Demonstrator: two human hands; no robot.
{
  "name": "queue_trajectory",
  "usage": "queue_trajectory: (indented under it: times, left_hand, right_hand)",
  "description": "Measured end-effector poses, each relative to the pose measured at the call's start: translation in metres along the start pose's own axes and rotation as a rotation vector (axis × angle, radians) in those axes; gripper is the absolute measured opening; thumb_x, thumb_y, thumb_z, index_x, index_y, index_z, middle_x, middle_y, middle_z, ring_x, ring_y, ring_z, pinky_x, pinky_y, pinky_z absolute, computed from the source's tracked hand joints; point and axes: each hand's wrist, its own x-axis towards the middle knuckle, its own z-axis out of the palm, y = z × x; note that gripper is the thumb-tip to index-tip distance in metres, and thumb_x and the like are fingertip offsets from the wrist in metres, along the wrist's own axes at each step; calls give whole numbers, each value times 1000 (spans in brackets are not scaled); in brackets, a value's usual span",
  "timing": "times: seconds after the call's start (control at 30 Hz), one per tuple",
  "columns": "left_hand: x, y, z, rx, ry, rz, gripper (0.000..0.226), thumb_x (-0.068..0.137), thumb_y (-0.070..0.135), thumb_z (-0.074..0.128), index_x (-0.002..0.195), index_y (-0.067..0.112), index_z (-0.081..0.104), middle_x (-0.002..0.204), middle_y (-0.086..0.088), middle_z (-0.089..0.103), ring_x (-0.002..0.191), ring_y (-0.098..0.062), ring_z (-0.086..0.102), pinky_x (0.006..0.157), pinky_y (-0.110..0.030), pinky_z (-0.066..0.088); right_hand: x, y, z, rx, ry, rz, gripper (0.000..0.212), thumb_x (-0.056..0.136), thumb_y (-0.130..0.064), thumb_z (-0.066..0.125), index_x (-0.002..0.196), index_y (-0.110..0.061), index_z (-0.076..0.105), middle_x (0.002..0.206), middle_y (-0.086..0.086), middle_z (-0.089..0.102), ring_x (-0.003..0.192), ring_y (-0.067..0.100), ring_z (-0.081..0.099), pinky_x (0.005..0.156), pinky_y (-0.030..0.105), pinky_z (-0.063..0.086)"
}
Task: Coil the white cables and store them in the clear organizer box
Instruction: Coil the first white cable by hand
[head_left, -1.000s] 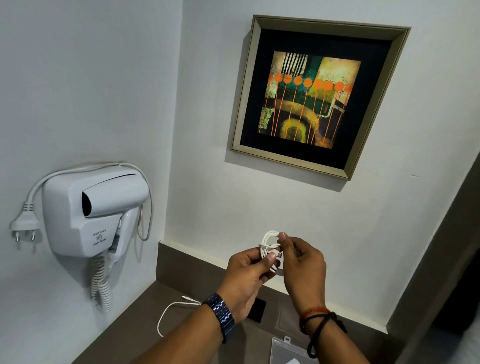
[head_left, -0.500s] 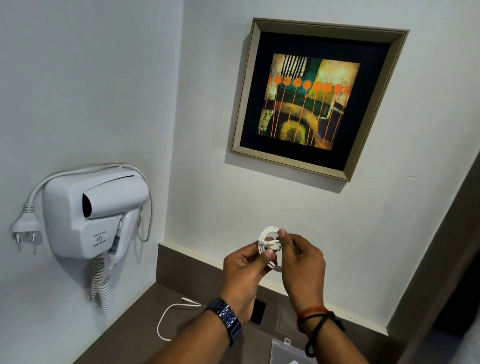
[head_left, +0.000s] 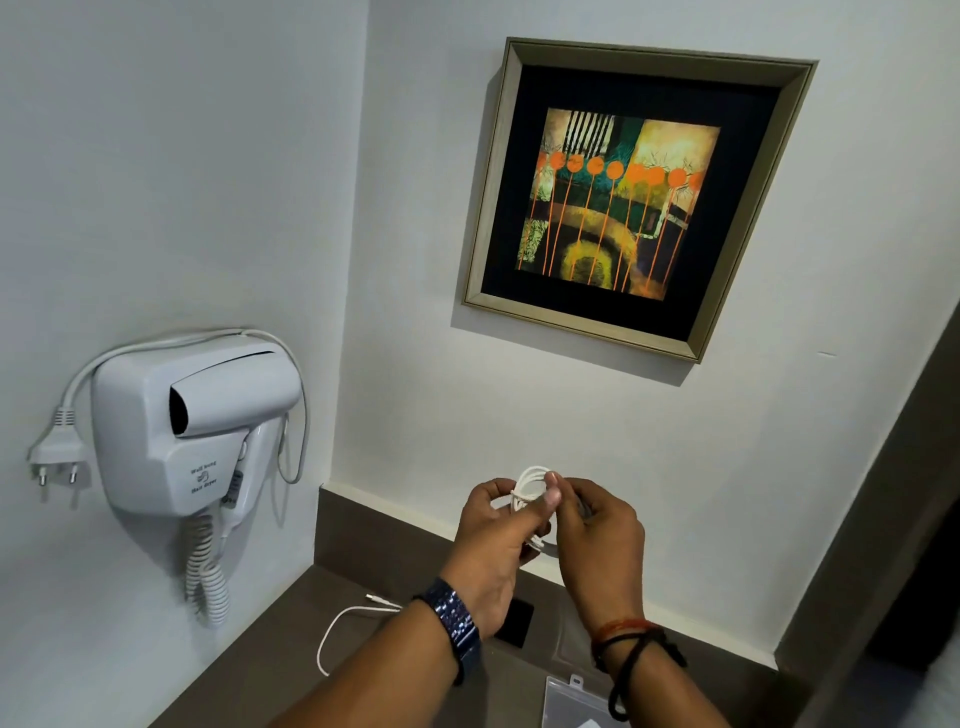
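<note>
Landmark: hair dryer (head_left: 197, 426) on the wall.
Hands: left hand (head_left: 493, 545) and right hand (head_left: 602, 540), right of the dryer, both pinch a coiled cable (head_left: 530, 486).
Hidden: coil's lower part behind fingers.
Second cable (head_left: 343, 623): counter (head_left: 249, 670), below dryer.
Box (head_left: 571, 704): cut off at bottom.
Writing: dryer label, too blurred to read.

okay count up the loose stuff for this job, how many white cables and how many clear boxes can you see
White cables: 2, a coiled cable held by the left hand and right hand, and a loose cable on the counter.
Clear organizer box: 1, partly cut off.
Total: 3
</note>
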Motion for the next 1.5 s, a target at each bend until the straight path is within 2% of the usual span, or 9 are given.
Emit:
queue_trajectory:
  times: [0.2,0.33,0.5,0.73,0.87,1.07,1.2,1.37,1.5]
  left_hand:
    - [0,5,-12,455,83,137,37,66,12,79,93,16,56,73,-10,75,64,-20,68,66,-33,56]
    - [1,11,-18,758,163,326,23,63,25,84,75,20,65,61,-1,74,56,-10,69,65,-28,57]
    - [1,16,-29,1215,175,630,22,75,48,70,69,27,63,65,7,70,60,-10,62,55,-26,49]
    - [15,36,-58,1142,-32,481,23,74,40,73,62,36,54,64,8,68,62,-11,62,62,-35,52]
    - [20,20,-66,934,-19,464,17,74,26,76,65,28,62,73,10,71,69,-3,64,71,-31,52]
    - [20,-15,-58,610,216,392,27,62,13,84,78,30,68,84,1,59,71,-18,60,65,-29,53]
    - [25,-34,-47,404,373,288,27,60,6,84,60,24,64,69,1,67,65,-20,65,50,-26,54]
    - [23,-55,-31,518,404,297,25,74,9,75,61,30,70,73,-3,75,74,-20,71,75,-42,59]
    - [17,-65,-25,649,312,331,14,74,19,74,88,21,74,88,3,77,76,-1,69,73,-22,57]
  right_hand:
    - [0,3,-2,4,15,64,22,89,-33,59,68,-38,64,63,-24,65,70,-7,63,53,4,42]
    - [4,6,-3,-16,34,100,16,89,-37,58,78,-31,68,67,-19,63,62,2,59,57,15,41]
    - [9,6,-10,78,19,153,12,88,-32,62,81,-28,70,74,-10,67,64,7,57,45,11,41]
    - [8,10,-25,264,-146,239,10,84,-27,68,79,-24,76,44,-5,55,36,5,40,34,15,31]
    - [7,16,-23,366,-233,400,15,84,-24,68,82,-13,78,44,0,48,40,11,38,34,18,28]
    - [0,28,-20,412,-258,504,15,86,-19,66,82,-10,77,46,0,48,45,13,40,34,19,28]
    - [-6,32,-15,429,-220,522,18,87,-21,66,82,-8,77,46,-2,48,47,13,38,35,19,27]
    - [-12,38,-15,443,-172,544,18,88,-22,64,84,-8,76,47,0,48,47,14,37,36,18,27]
    - [-16,44,-19,460,-153,578,19,88,-21,64,81,-9,76,47,0,48,46,12,39,36,19,28]
